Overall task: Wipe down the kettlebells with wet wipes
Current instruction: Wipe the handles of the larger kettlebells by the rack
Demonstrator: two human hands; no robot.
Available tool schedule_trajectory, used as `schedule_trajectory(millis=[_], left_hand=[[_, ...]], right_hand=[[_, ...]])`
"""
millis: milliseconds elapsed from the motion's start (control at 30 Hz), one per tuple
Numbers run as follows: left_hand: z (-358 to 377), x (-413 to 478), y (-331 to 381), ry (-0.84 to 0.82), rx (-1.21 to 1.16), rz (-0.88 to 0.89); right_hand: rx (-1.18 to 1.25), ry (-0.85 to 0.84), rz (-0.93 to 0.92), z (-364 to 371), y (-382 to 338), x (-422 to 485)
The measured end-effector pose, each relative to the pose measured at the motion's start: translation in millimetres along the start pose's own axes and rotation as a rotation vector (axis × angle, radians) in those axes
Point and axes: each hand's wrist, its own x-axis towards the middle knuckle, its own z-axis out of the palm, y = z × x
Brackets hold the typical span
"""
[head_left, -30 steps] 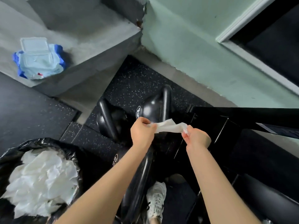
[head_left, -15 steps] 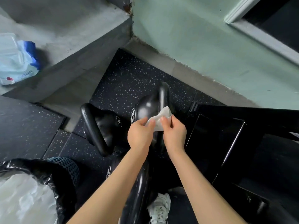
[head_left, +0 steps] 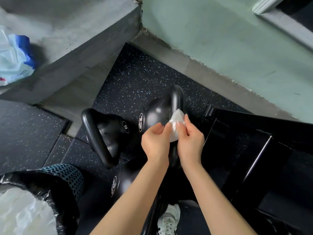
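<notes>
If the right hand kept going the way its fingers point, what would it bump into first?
Probably the black kettlebell just beyond it. The right hand holds the wet wipe right by the kettlebell's handle, though depth is hard to judge.

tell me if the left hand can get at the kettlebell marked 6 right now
Probably yes, once it lets go. The left hand shares the wipe with the right hand, but the kettlebell stands just to its left with nothing between them.
</notes>
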Motion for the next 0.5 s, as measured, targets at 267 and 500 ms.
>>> schedule_trajectory(millis=[267,500], left_hand=[[13,9,10,-0.162,0.116,0.186],[-11,3,-10,-0.26,0.319,0.27]], right_hand=[[0.041,-0.065,0.012,8,-19,52],[0.021,-0.096,0.011,-6,7,0]])
